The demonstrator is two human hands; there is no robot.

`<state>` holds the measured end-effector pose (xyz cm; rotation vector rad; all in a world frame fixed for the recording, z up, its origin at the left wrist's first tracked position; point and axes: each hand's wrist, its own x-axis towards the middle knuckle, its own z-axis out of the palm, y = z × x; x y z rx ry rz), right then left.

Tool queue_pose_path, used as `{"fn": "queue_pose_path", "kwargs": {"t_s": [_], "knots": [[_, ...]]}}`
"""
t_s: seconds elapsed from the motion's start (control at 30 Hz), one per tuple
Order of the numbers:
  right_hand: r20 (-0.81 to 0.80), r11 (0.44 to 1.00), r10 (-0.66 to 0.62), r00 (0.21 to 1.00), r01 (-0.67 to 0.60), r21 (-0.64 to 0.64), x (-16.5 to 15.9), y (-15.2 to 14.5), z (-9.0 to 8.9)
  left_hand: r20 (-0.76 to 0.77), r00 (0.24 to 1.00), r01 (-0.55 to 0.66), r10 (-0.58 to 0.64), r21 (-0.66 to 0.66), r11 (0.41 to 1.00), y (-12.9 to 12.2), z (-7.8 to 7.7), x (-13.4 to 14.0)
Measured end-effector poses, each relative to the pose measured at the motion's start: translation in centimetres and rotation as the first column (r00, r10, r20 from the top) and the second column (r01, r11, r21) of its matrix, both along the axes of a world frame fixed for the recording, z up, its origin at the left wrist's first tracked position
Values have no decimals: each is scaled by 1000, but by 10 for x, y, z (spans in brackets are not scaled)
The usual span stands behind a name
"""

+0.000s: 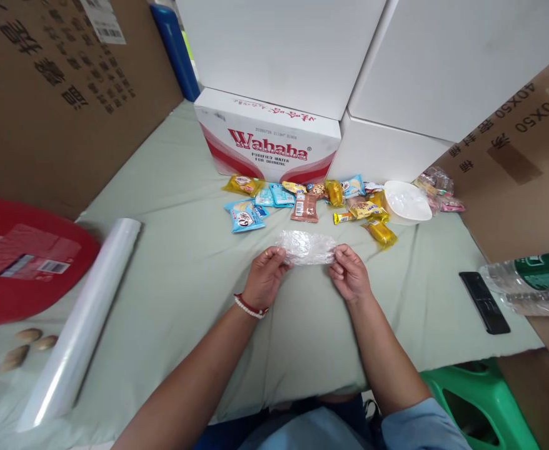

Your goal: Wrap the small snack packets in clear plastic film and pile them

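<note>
A crinkled, see-through plastic wrapper (308,248) is stretched level between my two hands above the cloth. My left hand (266,275), with a ring and a beaded bracelet, pinches its left end between thumb and fingers. At the right end, my right hand (350,273) pinches it the same way. Just beyond the wrapper lie several packaged snacks: a blue packet (245,215), a brown packet (305,207) and a yellow packet (380,233). A white plastic bowl (406,203) stands at the right end of this row.
A Wahaha water carton (269,140) and white boxes stand behind the snacks. On the left are a clear film roll (84,319), a red container (30,262) and several brown lumps. To the right lie a phone (484,302) and plastic bottles (532,275), above a green stool (485,406).
</note>
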<state>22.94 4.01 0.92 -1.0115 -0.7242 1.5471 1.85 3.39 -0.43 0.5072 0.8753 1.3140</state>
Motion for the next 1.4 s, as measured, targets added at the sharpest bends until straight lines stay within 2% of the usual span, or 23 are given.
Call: {"fn": "queue_pose_path", "kwargs": {"t_s": [0.1,0.17,0.23,0.27,0.3,0.37,0.43,0.53,0.63,0.7,0.77,0.83,0.87,0.9,0.97,1.03,1.07,1.13,1.17,1.33,1.4], "knots": [[234,990,-94,968,67,121,-2,-1,-4,56,998,-16,18,-31,999,1,2,-1],[480,947,-225,848,74,312,-3,-4,-5,17,1000,3,-3,-6,1000,1,2,0],[659,868,-339,671,-48,494,-4,-7,-4,-42,999,35,-34,24,999,-1,3,2],[713,827,-366,599,-142,544,-5,-9,-3,-65,997,44,-42,34,998,-2,3,3],[746,790,-375,550,-230,568,-6,-10,-2,-80,996,51,-48,41,998,-2,2,4],[771,742,-362,524,-339,579,-8,-14,-3,-99,993,68,-62,58,996,-3,2,5],[765,746,-334,551,-342,572,-11,-16,-6,-150,983,121,-107,86,989,-3,1,5],[731,833,-298,614,-207,513,-11,-17,-12,-289,940,217,-181,97,971,-3,-2,2],[701,886,-306,644,-76,457,-9,-15,-13,-346,926,197,-150,103,975,-2,-2,0],[725,861,-347,595,-105,497,-9,-16,-10,-339,927,212,-159,128,969,-3,-2,0],[755,794,-385,531,-227,564,-13,-17,-6,-345,911,284,-224,134,949,-3,-2,1],[759,736,-390,522,-318,597,-17,-19,-3,-371,891,327,-262,123,937,-4,-3,4],[753,739,-380,538,-313,596,-19,-20,-3,-380,888,325,-259,120,938,-4,-4,5],[736,767,-368,569,-261,586,-20,-20,-3,-379,892,310,-245,120,943,-4,-5,5],[644,865,-350,680,-31,502,-18,-18,-4,-334,923,240,-190,117,964,-2,-7,5],[466,936,-319,825,195,294,-12,-13,-4,-225,965,155,-131,91,984,0,-7,3],[367,958,-280,887,232,171,-9,-10,-4,-155,982,118,-106,75,990,1,-7,2],[223,984,-172,960,176,-1,-3,-6,-2,-15,997,73,-72,48,996,4,-5,-1],[196,991,-127,972,134,-27,-1,-4,-1,40,997,71,-72,41,997,4,-3,-2],[245,998,-58,968,54,22,0,-4,3,130,984,116,-120,38,993,6,0,-5],[272,999,-35,962,33,14,1,-4,2,137,988,71,-77,47,996,6,-2,-5]]}}
